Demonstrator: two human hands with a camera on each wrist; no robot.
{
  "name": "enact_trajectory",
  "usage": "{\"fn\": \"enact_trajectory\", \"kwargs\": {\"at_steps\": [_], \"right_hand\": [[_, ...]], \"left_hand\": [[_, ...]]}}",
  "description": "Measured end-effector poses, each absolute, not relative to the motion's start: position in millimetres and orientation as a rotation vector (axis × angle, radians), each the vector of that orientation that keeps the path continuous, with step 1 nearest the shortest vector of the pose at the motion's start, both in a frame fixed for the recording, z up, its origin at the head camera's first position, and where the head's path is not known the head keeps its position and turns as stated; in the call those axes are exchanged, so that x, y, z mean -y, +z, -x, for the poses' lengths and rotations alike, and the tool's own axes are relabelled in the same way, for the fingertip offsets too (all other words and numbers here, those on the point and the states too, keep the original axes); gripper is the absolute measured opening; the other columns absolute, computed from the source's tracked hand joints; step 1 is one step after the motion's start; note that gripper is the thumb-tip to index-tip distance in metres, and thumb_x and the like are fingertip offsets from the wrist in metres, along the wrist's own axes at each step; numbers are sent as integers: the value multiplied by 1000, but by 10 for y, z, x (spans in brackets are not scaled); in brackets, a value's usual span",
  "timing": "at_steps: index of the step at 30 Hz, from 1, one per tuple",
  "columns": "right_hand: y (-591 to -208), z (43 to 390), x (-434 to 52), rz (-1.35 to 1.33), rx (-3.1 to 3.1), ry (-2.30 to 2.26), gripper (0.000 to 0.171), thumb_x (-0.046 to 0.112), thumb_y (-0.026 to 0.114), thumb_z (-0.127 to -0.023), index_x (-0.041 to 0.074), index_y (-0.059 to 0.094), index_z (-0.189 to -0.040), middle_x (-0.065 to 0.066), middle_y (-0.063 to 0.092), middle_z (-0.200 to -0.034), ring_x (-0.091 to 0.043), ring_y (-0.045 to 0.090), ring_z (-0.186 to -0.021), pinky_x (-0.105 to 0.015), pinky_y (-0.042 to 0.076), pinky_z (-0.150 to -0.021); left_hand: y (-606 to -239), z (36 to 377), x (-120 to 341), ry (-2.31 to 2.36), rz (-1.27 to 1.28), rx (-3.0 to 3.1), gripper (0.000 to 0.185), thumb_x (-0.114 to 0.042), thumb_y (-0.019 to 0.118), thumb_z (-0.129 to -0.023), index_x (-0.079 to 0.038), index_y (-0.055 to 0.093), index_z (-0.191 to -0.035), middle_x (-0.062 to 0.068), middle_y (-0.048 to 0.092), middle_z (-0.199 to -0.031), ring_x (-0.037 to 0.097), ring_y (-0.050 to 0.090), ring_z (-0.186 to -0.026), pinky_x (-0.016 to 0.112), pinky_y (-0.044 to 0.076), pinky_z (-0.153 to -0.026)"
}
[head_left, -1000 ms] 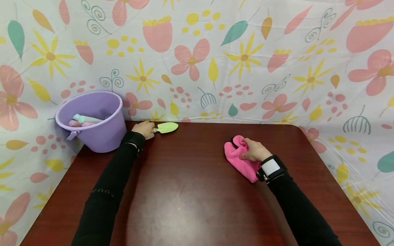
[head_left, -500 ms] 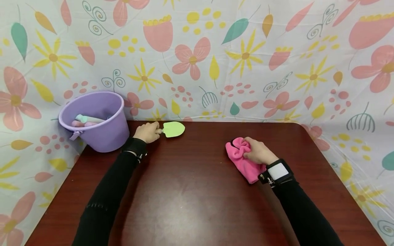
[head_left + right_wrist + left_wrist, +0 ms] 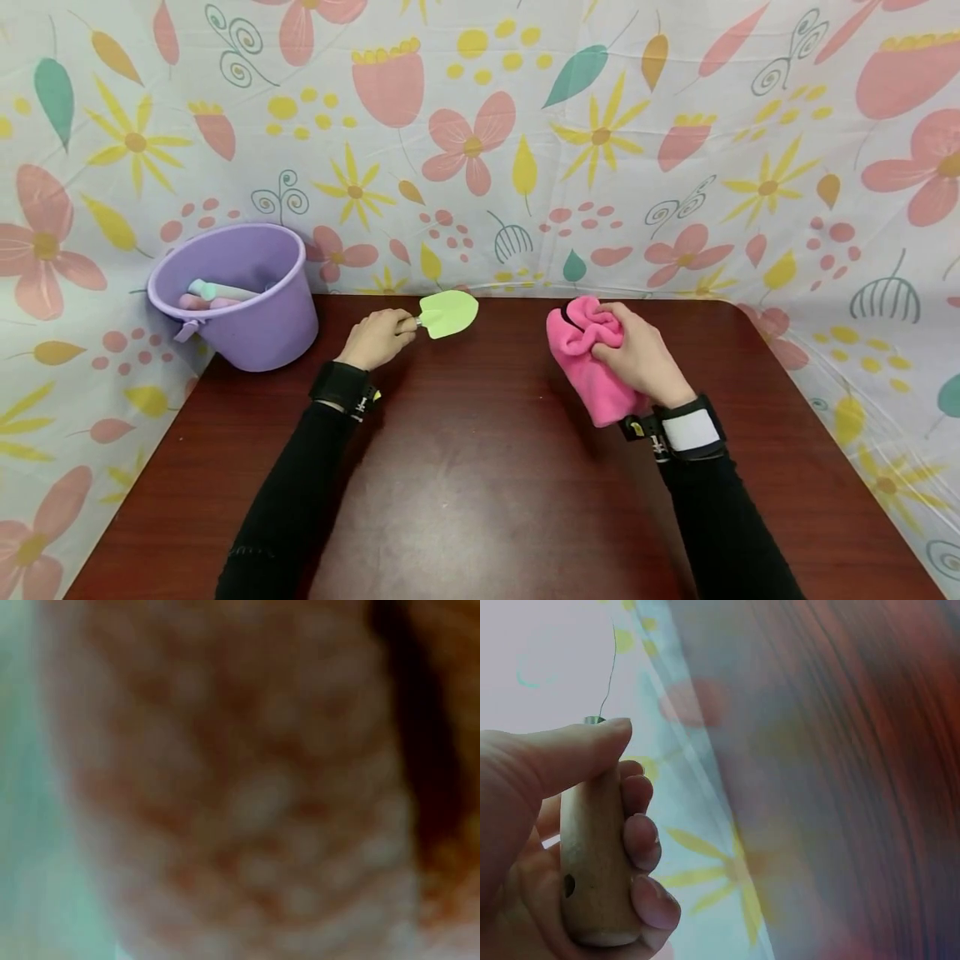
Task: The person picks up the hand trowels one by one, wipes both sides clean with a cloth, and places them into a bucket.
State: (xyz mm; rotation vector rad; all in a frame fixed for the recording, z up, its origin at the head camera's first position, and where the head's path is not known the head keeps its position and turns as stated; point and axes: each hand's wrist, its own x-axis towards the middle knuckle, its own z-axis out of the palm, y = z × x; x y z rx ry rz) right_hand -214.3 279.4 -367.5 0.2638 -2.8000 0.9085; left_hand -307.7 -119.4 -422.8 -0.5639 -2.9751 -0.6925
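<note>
Left hand [image 3: 547,825] wrapped around a wooden handle [image 3: 592,862], thumb lying along its top and fingers [image 3: 641,840] curled across the front. Behind it, blurred, a flowered cloth [image 3: 697,847] meets the dark red table [image 3: 855,787].

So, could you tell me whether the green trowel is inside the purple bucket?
No, the left hand holds the trowel by its handle, to the right of the bucket.
</note>
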Motion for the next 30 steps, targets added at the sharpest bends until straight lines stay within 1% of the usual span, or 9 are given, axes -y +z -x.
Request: {"fn": "enact_trajectory", "kwargs": {"at_steps": [4,5,7,10,12,17,21,25,30], "right_hand": [[-3557,2116,-2641,-264,2674,957,50,9,68,-84,7,54,-132,-16,58,-121,-31,53,-100,-46,42,-83],[-3534,2112,-2596,-272,2640,973,50,8,67,-84,7,55,-132,-16,58,-122,-31,53,-101,-46,42,-83],[-3500,2108,-2504,-289,2579,1003,48,6,67,-84,6,57,-131,-16,58,-124,-30,53,-101,-45,42,-84],[-3469,2119,-2360,-312,2503,1031,47,5,65,-84,6,58,-130,-14,58,-126,-29,54,-103,-44,43,-84],[-3458,2128,-2269,-322,2460,1042,48,4,66,-83,6,59,-130,-13,58,-126,-28,54,-105,-44,44,-85],[-3465,2160,-2083,-360,2372,1038,47,3,67,-80,6,61,-126,-12,60,-124,-27,55,-109,-45,44,-88],[-3468,2180,-1984,-361,2338,1035,46,4,66,-79,6,62,-125,-12,61,-121,-28,55,-109,-46,44,-87],[-3466,2177,-1920,-327,2323,1053,45,6,66,-80,9,63,-125,-12,61,-116,-27,55,-104,-45,45,-82],[-3454,2164,-1838,-340,2338,1030,44,7,65,-81,11,64,-125,-13,61,-111,-25,53,-97,-42,43,-76]], "left_hand": [[-4196,2965,1056,-762,618,2924,17,-29,65,-96,-15,58,-93,3,51,-86,21,49,-72,38,37,-63],[-4181,2939,1024,-796,630,2914,18,-29,65,-96,-14,56,-92,4,49,-84,21,47,-71,37,35,-62],[-4145,2893,970,-853,642,2886,15,-28,66,-96,-14,60,-97,2,50,-84,20,47,-70,36,34,-62],[-4066,2839,903,-926,640,2848,17,-27,66,-95,-15,65,-108,1,56,-87,19,50,-70,35,36,-62],[-4010,2814,858,-951,635,2825,23,-26,67,-95,-16,66,-116,-1,61,-93,17,54,-72,34,38,-63],[-3892,2758,740,-990,647,2814,25,-26,67,-95,-16,66,-118,0,63,-93,17,56,-73,34,40,-63],[-3821,2714,662,-1044,656,2796,27,-28,67,-95,-17,66,-119,-2,61,-88,16,54,-72,34,41,-63],[-3742,2643,623,-1084,665,2770,27,-29,67,-94,-18,66,-118,-1,58,-82,17,52,-70,34,40,-63],[-3647,2526,633,-1064,652,2742,27,-28,70,-91,-17,68,-116,-4,60,-84,15,54,-71,35,43,-65]]}}
